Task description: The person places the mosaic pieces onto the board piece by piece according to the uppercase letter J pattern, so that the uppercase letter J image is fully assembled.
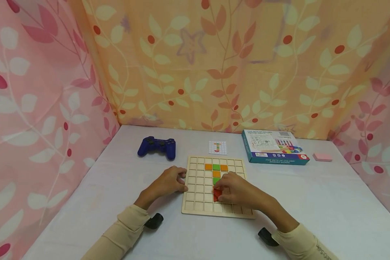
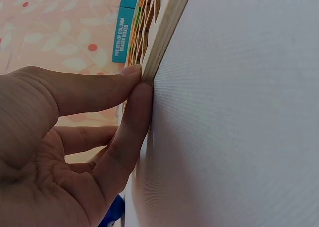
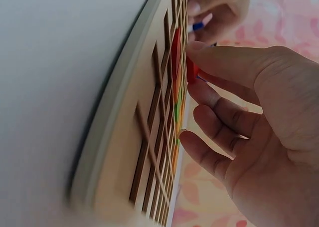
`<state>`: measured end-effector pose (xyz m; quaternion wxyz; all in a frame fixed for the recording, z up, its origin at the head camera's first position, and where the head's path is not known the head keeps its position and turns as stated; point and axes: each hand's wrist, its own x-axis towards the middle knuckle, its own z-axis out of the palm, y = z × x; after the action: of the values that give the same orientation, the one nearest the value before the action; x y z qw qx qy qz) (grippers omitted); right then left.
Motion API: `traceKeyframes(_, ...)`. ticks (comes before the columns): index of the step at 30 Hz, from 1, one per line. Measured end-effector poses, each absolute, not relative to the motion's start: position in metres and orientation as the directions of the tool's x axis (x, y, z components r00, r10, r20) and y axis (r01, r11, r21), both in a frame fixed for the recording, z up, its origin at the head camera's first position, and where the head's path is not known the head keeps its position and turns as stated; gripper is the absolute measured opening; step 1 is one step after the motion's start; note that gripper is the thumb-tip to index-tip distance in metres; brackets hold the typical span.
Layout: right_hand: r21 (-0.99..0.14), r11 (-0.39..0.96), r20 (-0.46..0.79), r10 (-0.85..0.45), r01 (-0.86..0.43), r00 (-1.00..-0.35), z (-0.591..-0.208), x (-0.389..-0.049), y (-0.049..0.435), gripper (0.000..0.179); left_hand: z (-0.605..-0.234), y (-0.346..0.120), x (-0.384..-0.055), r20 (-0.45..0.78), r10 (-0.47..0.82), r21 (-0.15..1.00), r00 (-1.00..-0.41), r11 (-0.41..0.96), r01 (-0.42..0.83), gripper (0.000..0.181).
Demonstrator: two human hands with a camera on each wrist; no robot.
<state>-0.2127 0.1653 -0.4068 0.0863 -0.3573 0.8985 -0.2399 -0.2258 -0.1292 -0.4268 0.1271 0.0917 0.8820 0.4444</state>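
A light wooden grid board (image 1: 195,206) lies flat on the table, with orange tiles (image 1: 208,167) and green tiles (image 1: 216,167) set in its squares. My left hand (image 1: 169,181) is at the board's left side; in the left wrist view its thumb and a finger pinch the edge. Over the board's middle, my right hand (image 1: 238,189) pinches a red tile (image 3: 192,71) between thumb and index finger. Below that, another red tile (image 3: 175,52) sits on the board. The right hand partly covers the squares on the board's right side.
Behind the board lies a small grid card (image 1: 217,147) with a coloured pattern. A blue game controller (image 1: 157,147) is at the back left. At the back right are a teal box (image 1: 276,146) and a pink block (image 1: 322,157). Patterned curtains surround the white table (image 1: 110,191).
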Motion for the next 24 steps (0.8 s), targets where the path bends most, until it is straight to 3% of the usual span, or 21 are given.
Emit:
traceKeyframes(7,-0.456,0.597,0.026,-0.732,-0.660,-0.680,-0.409,-0.213,0.147,0.027,-0.427,-0.129,-0.226,-0.138,0.282,0.804,-0.950,0.591,0.059,0.070)
traceKeyframes(16,-0.494,0.609,-0.015,-0.719,-0.620,-0.695,-0.408,-0.211,0.139,0.027,-0.424,-0.128,-0.225,-0.138,0.281,0.806,-0.950,0.590,0.057,0.069)
traceKeyframes(24,-0.436,0.608,0.010,-0.734,-0.664,-0.679,-0.408,-0.210,0.133,0.021,-0.423,-0.130,-0.223,-0.126,0.303,0.804,-0.944,0.589,0.082,0.070)
